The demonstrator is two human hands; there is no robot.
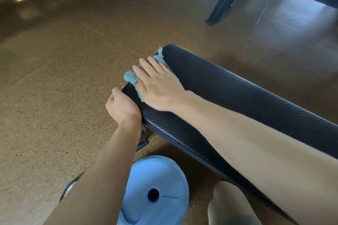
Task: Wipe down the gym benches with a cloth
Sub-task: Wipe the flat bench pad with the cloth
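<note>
A black padded gym bench [228, 93] runs from the centre toward the lower right. My right hand [159, 87] lies flat on a light-blue cloth [132, 78] and presses it onto the near-left end of the pad. The cloth's patterned edge sticks out past my fingertips along the end of the bench. My left hand [121, 107] is curled around the corner edge of the same end, gripping the pad just left of the cloth.
A round light-blue stool [155, 192] with a dark centre hole stands on the floor just below the bench. My knee [230, 204] shows at the bottom right. Black metal frame legs [221, 3] of other equipment stand on the brown speckled floor at the back.
</note>
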